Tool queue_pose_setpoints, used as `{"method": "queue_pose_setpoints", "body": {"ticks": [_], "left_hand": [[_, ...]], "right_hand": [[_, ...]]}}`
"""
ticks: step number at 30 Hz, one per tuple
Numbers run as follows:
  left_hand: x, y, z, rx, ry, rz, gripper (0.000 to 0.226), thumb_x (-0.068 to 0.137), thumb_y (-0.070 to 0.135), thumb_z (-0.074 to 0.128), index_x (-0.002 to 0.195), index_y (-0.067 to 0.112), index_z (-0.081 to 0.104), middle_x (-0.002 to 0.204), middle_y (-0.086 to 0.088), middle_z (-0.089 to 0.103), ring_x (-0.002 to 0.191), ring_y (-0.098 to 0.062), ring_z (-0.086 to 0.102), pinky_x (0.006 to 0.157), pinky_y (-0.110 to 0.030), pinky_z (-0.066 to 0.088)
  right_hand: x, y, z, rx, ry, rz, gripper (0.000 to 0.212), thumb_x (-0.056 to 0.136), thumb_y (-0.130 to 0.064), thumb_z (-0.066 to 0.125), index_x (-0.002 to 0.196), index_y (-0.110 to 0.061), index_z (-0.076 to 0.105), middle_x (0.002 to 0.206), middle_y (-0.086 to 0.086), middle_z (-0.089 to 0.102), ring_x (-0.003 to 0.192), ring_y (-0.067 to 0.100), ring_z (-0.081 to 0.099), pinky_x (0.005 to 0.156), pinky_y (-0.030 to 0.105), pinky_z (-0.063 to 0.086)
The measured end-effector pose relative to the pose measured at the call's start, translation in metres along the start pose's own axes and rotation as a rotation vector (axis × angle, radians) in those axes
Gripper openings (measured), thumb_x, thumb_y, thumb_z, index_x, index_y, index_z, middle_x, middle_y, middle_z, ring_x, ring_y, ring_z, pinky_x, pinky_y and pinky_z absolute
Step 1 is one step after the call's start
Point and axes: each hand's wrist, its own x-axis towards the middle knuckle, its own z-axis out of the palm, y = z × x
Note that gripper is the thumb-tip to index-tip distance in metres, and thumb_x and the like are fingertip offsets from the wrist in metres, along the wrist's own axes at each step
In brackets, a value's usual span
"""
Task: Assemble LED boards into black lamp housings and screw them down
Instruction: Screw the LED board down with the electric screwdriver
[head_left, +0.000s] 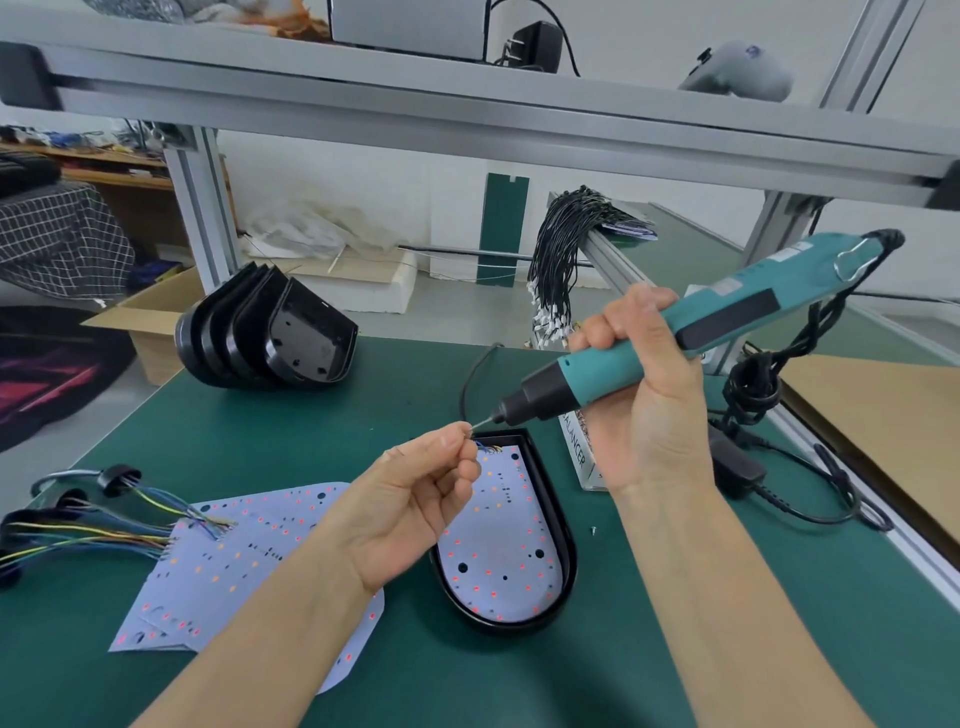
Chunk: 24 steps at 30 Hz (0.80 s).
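Note:
A black lamp housing (558, 530) lies on the green mat with a white LED board (501, 545) seated inside it. My right hand (644, 395) grips a teal electric screwdriver (675, 332), held tilted with its bit pointing down-left above the housing's far end. My left hand (415, 499) is raised over the housing and pinches a small screw (470, 429) right at the bit's tip. Loose LED boards (234, 561) with coloured wires (93, 525) lie to the left. One small screw (593, 530) rests on the mat right of the housing.
A stack of empty black housings (270, 332) stands at the back left. A bundle of black cables (561, 260) hangs over an aluminium rail. A small box (582, 452) and a black power adapter with cord (737, 467) sit to the right. An aluminium frame beam (467, 119) crosses overhead.

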Motion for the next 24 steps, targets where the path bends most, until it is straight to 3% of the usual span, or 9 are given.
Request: {"method": "queue_pose_setpoints", "body": {"ticks": [16, 19, 22, 24], "left_hand": [[0.0042, -0.0022, -0.0028, 0.002, -0.049, 0.006, 0.014, 0.071, 0.012, 0.062, 0.065, 0.012, 0.076, 0.063, -0.001, 0.063, 0.051, -0.009, 0.059, 0.048, -0.016, 0.052], [0.0036, -0.002, -0.0031, -0.015, -0.072, -0.002, 0.008, 0.063, 0.015, 0.08, 0.068, 0.011, 0.076, 0.064, -0.001, 0.063, 0.052, -0.009, 0.059, 0.05, -0.016, 0.052], [0.0055, -0.0027, -0.0049, -0.014, -0.088, -0.004, 0.044, 0.033, 0.016, 0.098, 0.07, 0.009, 0.076, 0.064, -0.003, 0.064, 0.052, -0.011, 0.06, 0.049, -0.018, 0.053], [0.0054, -0.0027, -0.0046, 0.003, -0.086, -0.009, 0.03, 0.045, 0.014, 0.093, 0.069, 0.01, 0.076, 0.063, -0.003, 0.064, 0.051, -0.01, 0.059, 0.049, -0.017, 0.052]], "right_hand": [[0.0014, -0.0029, -0.0003, 0.016, -0.003, 0.011, 0.024, 0.088, -0.008, 0.061, 0.076, -0.021, 0.044, 0.066, -0.006, 0.046, 0.056, 0.01, 0.049, 0.065, 0.024, 0.045], [0.0022, -0.0046, 0.0009, 0.03, -0.022, 0.02, 0.025, 0.087, -0.008, 0.062, 0.075, -0.021, 0.044, 0.065, -0.007, 0.048, 0.056, 0.01, 0.048, 0.065, 0.024, 0.045], [0.002, -0.004, 0.0023, 0.025, -0.025, 0.029, 0.024, 0.087, -0.008, 0.061, 0.076, -0.021, 0.044, 0.063, -0.006, 0.046, 0.056, 0.01, 0.047, 0.066, 0.025, 0.044], [0.0019, -0.0035, 0.0025, 0.028, -0.019, 0.035, 0.024, 0.088, -0.007, 0.06, 0.076, -0.021, 0.044, 0.063, -0.006, 0.046, 0.056, 0.01, 0.047, 0.066, 0.025, 0.043]]}}
